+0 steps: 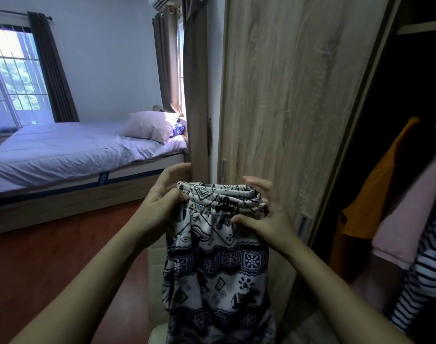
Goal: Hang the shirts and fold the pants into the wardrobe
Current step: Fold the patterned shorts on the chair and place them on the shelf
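Black-and-white printed pants [219,256] held up by the waistband; fold step only starting.
Left hand [162,197] and right hand [264,222] each pinch one waistband end, legs hanging free before the wardrobe door [286,95]. Next, probably: lay leg on leg, halve, then shelve. Shirts [410,214] hang in the open compartment; bed [63,150] beyond.

The pants [219,256] are black and white, with diamond and flower shapes all over. Their stretchy top is bunched up between the left fingers [169,176] and the right fingers [260,188], which pinch it at each end. The rest hangs straight down below the fingers. Off to the right of the right fingers, inside the open wooden wardrobe [286,95], hang an orange shirt [376,194], a pink shirt [410,214] and a striped shirt [425,269].
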{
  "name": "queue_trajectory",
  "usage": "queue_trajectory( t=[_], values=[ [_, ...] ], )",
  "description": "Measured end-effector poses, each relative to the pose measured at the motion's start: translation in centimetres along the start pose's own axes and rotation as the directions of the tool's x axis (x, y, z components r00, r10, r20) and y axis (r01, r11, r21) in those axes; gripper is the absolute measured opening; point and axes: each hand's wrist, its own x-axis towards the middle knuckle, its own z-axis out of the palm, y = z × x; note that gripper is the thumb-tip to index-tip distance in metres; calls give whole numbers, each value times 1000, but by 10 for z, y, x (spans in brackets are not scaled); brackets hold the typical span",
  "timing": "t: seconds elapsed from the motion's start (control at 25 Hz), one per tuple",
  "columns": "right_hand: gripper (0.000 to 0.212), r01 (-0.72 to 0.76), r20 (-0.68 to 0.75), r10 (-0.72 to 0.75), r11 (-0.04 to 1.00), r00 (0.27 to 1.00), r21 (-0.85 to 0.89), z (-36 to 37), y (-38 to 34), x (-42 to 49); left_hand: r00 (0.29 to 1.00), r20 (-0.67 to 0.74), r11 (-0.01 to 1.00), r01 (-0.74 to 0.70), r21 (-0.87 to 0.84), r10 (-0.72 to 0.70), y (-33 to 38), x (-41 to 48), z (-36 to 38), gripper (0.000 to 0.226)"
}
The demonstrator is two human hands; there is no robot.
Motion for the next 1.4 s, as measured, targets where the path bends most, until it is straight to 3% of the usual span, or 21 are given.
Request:
queue_trajectory(
  t=[0.08, 0.16, 0.32, 0.44, 0.48, 0.56, 0.64, 0.68, 0.8, 0.88, 1.0, 1.12, 1.2, 1.28, 1.32, 1.4],
  values=[
    [49, 51, -9, -53, 992, 999, -116, -5, -7, 3, 987, 43, 967, -160, 198, 155, 2, -4, -2, 39],
    [40, 58, -34, -63, 990, 997, -131, -9, -13, 5, 969, 70, 937, -246, 247, 236, 4, -8, -3, 32],
    [27, 49, 20, -47, 984, 999, -171, -14, -18, 4, 967, 107, 944, -250, 216, 232, 0, -9, -13, 22],
    [20, -136, 67, 142, 987, 988, -83, -17, -21, 1, 969, 160, 886, -238, 398, 188, -3, -7, -17, 27],
    [23, -220, 88, 221, 975, 971, -23, -17, -22, 0, 964, 192, 820, -259, 510, 185, -3, -6, -16, 31],
    [40, -341, 141, 333, 939, 932, 41, -14, -22, 0, 937, 289, 596, -347, 724, 194, -3, 1, -8, 40],
    [53, -358, 162, 352, 934, 922, 9, -10, -19, 0, 908, 377, 387, -420, 821, 184, -2, 8, 1, 49],
    [54, -354, 153, 350, 935, 924, 3, -9, -19, 1, 894, 408, 345, -447, 825, 184, -3, 11, 4, 54],
    [50, -367, 92, 361, 929, 928, 46, -15, -17, 3, 871, 451, 370, -491, 789, 193, -4, 15, 12, 50],
    [50, -359, 75, 354, 931, 932, 60, -19, -15, 2, 856, 455, 322, -514, 795, 245, -7, 16, 17, 54],
    [52, -352, 58, 348, 932, 936, 89, -21, -4, -3, 876, 407, 125, -449, 885, 260, -7, 14, 32, 67],
    [48, -366, 22, 366, 929, 930, 57, -18, 15, -21, 889, 441, -69, -436, 897, 124, -11, 23, 47, 64],
    [50, -394, -26, 395, 918, 918, 50, -6, 29, -42, 876, 475, -23, -475, 880, 88, -14, 27, 50, 61],
    [68, -469, -7, 470, 882, 883, 43, 10, 43, -65, 883, 463, 61, -467, 882, 77, -8, 24, 46, 75],
    [74, -520, 42, 518, 854, 854, 39, 17, 50, -77, 883, 463, 143, -470, 871, 78, -2, 22, 41, 78],
    [55, -592, 160, 583, 806, 797, 12, 32, 71, -108, 889, 453, 345, -447, 825, 70, 22, 18, 29, 70]
  ],
)
